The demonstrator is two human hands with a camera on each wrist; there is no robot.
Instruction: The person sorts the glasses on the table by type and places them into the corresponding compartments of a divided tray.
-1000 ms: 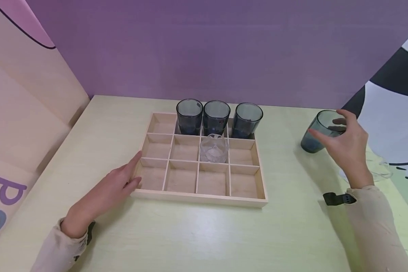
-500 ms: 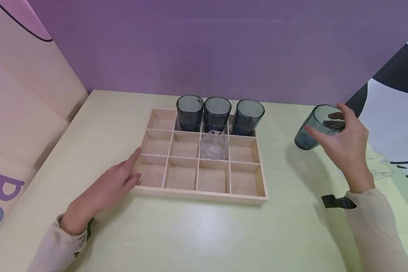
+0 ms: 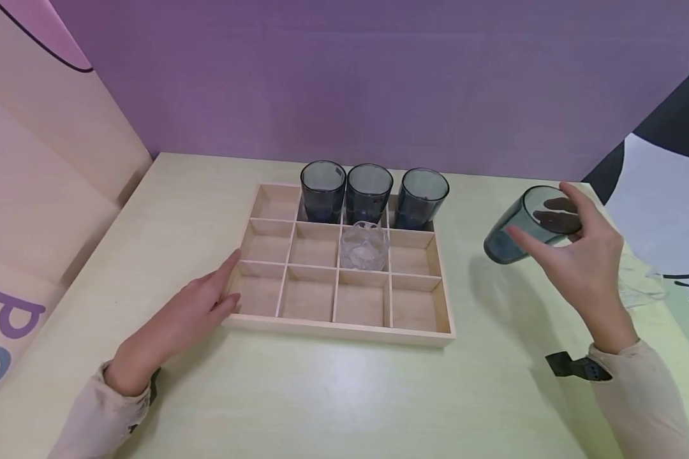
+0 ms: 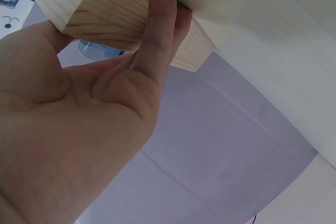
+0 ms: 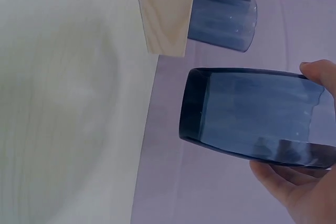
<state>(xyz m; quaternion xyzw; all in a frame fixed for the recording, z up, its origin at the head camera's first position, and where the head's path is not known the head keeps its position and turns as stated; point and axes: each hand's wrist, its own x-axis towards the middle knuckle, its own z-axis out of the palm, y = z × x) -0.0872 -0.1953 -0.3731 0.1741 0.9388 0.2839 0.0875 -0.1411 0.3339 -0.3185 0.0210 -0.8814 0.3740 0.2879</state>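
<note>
The blue glass (image 3: 528, 223), at frame right, sits farther left than 1 second ago, tilted, pinched between the right hand's (image 3: 588, 264) thumb and fingers; the left hand (image 3: 186, 319), fingers extended, touches the tray (image 3: 344, 329).

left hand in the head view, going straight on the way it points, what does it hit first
Most likely the wooden tray, at its left side; the left hand looks to be touching it there.
</note>
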